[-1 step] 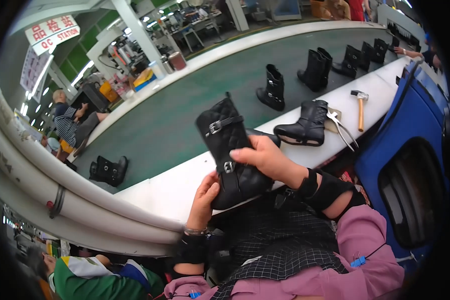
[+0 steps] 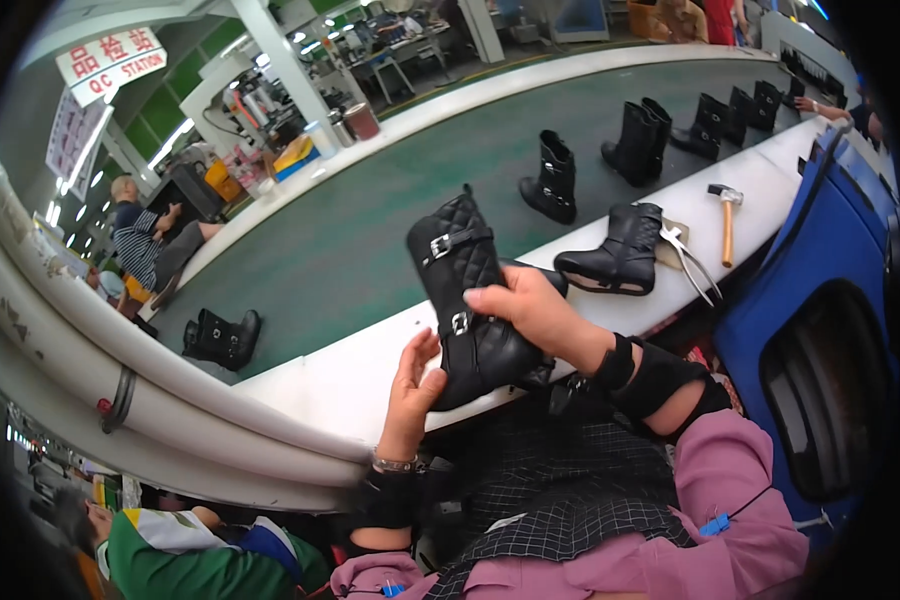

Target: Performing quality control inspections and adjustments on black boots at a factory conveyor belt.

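A black quilted boot (image 2: 468,260) with two buckled straps is held up, slightly tilted, over the white ledge. My right hand (image 2: 535,310) grips it around the shaft and ankle, thumb lying across near the lower buckle. Beside the boot's lower left side is my left hand (image 2: 410,390), its fingers apart and holding nothing; whether a fingertip touches the boot I cannot tell. Behind my right hand, part of another black shoe or boot (image 2: 552,278) shows on the ledge, mostly hidden. Farther right another black boot (image 2: 615,250) stands on the ledge.
Next to the standing boot lie white-handled pliers (image 2: 692,262) and a hammer (image 2: 727,225). Several boots stand on the green conveyor belt (image 2: 370,240), one pair (image 2: 222,338) at the left. A blue bin (image 2: 770,320) is at my right. Other people sit at left and far right.
My left hand has opened and come away from the boot's lower part. The boot in my right hand has shifted slightly to the right.
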A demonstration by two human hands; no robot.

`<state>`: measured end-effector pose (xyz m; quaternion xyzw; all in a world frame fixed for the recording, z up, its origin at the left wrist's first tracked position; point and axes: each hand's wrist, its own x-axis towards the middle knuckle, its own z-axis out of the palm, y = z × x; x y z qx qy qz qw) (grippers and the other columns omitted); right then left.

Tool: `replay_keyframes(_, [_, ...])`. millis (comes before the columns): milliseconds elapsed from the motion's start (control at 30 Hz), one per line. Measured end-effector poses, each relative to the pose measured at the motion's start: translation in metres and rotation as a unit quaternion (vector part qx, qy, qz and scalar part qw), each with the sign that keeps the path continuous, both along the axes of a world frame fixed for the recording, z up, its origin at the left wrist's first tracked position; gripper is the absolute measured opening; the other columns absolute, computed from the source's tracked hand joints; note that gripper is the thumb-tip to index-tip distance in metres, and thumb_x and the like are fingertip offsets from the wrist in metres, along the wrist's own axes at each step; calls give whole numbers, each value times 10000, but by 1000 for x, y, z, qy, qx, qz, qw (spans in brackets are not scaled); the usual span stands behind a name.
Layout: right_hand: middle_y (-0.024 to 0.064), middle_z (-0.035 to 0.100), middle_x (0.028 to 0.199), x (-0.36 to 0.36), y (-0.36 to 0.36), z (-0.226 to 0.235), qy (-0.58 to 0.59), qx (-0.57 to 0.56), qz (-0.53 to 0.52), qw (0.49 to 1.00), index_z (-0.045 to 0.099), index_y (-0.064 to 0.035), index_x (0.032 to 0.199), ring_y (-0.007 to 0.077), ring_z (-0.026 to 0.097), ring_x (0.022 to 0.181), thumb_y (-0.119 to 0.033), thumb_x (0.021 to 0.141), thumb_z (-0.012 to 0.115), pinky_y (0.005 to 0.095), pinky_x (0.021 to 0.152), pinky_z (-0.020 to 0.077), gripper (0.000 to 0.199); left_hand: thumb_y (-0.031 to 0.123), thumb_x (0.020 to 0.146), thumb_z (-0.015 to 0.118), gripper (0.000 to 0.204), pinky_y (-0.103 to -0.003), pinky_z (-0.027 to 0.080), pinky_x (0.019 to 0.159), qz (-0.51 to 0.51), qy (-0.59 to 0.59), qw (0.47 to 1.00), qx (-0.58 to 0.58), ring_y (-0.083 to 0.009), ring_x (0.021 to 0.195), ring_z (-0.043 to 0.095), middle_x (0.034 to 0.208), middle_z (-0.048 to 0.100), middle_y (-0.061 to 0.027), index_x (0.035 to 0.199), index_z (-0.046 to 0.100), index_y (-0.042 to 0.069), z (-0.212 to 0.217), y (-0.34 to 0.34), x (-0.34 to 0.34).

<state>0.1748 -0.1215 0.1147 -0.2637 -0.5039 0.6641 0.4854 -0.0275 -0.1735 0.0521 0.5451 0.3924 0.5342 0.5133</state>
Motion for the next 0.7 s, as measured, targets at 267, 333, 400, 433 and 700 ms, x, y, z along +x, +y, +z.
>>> replay_keyframes(267, [137,568,1152,-35,26,6,-204,158,35,965,446,80,1278,160,572,1010,-225,894,590,269,869,451,512,294,529,892,1204,-392,400,986,74,233,964,108,-299,1181,487,1254,467,-182,1429,148,4,-4,24,16])
replay_keyframes(333, [154,508,1256,-25,24,1,-176,143,94,969,384,72,1337,183,540,1114,-214,869,628,296,923,441,600,199,540,876,1039,-372,430,939,82,188,965,163,-254,1107,518,1194,491,-134,1360,266,16,-16,35,15])
replay_keyframes(400, [151,476,1310,-17,28,-6,-197,137,99,966,344,41,1376,218,507,1187,-208,816,691,325,973,422,705,223,557,869,1142,-368,434,952,56,169,973,145,-279,1142,515,1250,470,-161,1419,152,4,-18,38,14])
replay_keyframes(433, [164,516,1250,-16,29,-9,-230,193,52,952,369,34,1364,245,515,1172,-262,790,712,335,944,433,731,218,560,867,1137,-367,433,953,38,185,973,135,-276,1147,513,1250,469,-161,1418,154,0,-18,38,11])
replay_keyframes(700, [202,145,1499,-31,52,-33,-217,270,13,938,65,-85,1481,348,233,1374,-388,615,830,489,1041,350,1195,301,617,826,1125,-346,363,999,-117,-20,993,28,-239,1155,480,1239,464,-135,1437,122,-8,5,35,-5])
